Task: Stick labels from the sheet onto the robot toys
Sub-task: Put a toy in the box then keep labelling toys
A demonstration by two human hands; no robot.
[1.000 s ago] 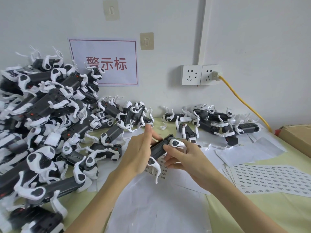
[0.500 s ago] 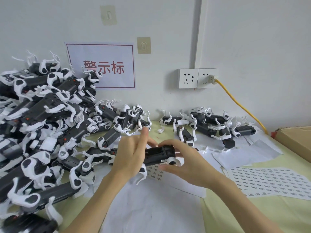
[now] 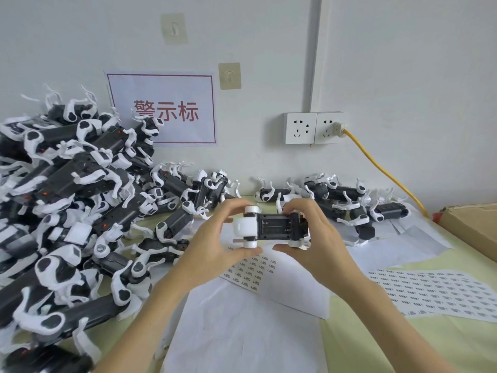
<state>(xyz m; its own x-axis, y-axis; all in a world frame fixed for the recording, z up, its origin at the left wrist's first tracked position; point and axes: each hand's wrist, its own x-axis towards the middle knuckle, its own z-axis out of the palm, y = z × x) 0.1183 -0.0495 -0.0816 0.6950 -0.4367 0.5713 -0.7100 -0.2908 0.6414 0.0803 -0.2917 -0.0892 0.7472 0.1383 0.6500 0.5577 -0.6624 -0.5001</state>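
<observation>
A black and white robot toy (image 3: 271, 226) is held level above the table, underside towards me. My left hand (image 3: 215, 246) grips its white head end between thumb and fingers. My right hand (image 3: 317, 238) grips its tail end. Under the toy lies a label sheet (image 3: 251, 270) with small printed labels. A second, fuller label sheet (image 3: 441, 292) lies flat at the right. A big heap of the same robot toys (image 3: 67, 205) fills the left side, and a smaller group of robot toys (image 3: 341, 200) lies by the wall behind my hands.
White paper sheets (image 3: 242, 332) cover the yellow-green table (image 3: 403, 345) in front of me. A cardboard box (image 3: 473, 224) sits at the right edge. On the wall are a red-lettered sign (image 3: 164, 111), wall sockets (image 3: 314, 127) and a yellow cable (image 3: 382, 168).
Both hands turned the toy from tilted to level, its underside now facing me, and lifted it slightly. The camera view shifted a little downward.
</observation>
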